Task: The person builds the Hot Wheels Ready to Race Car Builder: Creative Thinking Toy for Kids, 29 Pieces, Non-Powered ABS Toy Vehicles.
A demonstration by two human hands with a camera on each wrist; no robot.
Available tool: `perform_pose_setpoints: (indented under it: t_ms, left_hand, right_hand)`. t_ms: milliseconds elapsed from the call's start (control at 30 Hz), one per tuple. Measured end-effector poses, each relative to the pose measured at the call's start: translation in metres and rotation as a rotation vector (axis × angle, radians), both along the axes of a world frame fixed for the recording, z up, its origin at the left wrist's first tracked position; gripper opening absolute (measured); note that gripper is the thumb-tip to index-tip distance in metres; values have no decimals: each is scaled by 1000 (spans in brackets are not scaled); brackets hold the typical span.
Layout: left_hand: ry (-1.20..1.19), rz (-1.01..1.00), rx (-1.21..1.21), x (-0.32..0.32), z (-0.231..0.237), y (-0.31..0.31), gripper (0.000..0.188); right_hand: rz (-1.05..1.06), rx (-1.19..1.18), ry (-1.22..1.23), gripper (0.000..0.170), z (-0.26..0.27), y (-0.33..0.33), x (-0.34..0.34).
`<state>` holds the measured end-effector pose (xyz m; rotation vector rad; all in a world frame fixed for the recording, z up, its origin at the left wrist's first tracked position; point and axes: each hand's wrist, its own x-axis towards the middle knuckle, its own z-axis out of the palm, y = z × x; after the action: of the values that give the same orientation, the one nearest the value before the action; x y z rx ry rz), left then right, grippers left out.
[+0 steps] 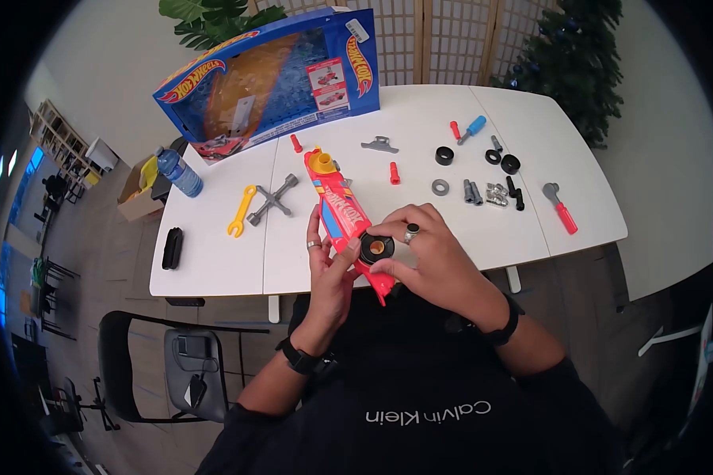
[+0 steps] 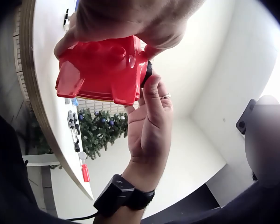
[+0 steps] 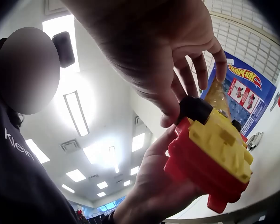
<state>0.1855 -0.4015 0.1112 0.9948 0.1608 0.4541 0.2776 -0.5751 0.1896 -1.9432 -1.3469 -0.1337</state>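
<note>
My left hand (image 1: pixel 329 273) grips a red toy car (image 1: pixel 342 210) with Hot Wheels lettering, held up over the table's front edge. At the car's near end, the fingers and thumb of my right hand (image 1: pixel 436 257) pinch a black toy wheel (image 1: pixel 367 245) against its side. A yellow hub shows through the wheel's centre. The right wrist view shows the car's yellow underside (image 3: pixel 219 147), with the wheel (image 3: pixel 196 110) between my fingertips. In the left wrist view, the smooth red body (image 2: pixel 100 77) hides most of the wheel.
On the white table (image 1: pixel 214 261) stand a Hot Wheels box (image 1: pixel 348 87) and a water bottle (image 1: pixel 181 172). A yellow wrench (image 1: pixel 243 210) and grey cross wrench (image 1: pixel 272 200) lie left. Loose black wheels (image 1: pixel 444 156), grey bolts (image 1: pixel 472 192) and a red-handled tool (image 1: pixel 564 215) lie right.
</note>
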Motion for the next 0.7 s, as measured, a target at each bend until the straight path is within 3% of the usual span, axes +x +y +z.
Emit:
perform_pose_setpoints:
  t_ms: [33, 100, 133, 200, 333, 400, 433, 567, 700]
  left_hand:
    - [-22, 10, -4, 0, -2, -1, 93]
    - [-40, 23, -1, 0, 0, -5, 94]
    - [-58, 35, 5, -1, 3, -7, 95]
    - [-39, 32, -2, -4, 10, -11, 96]
    - [1, 48, 37, -3, 7, -9, 102]
    - [-3, 69, 48, -5, 4, -8, 105]
    - [-10, 84, 57, -5, 4, -8, 107]
    - [-14, 62, 169, -3, 8, -11, 121]
    - [-34, 22, 262, -1, 0, -10, 130]
  right_hand:
    - [2, -2, 2, 50, -2, 1, -1]
    - [21, 62, 345, 47, -6, 2, 1]
    - [21, 61, 343, 47, -11, 4, 2]
    - [87, 239, 764, 38, -24, 8, 6]
    - [163, 282, 687, 35, -42, 9, 9]
    - [183, 417, 977, 39, -41, 13, 1]
    - [183, 421, 999, 41, -39, 12, -1]
    - [154, 509, 1043, 24, -53, 14, 3]
    - [76, 505, 1046, 22, -60, 17, 4]
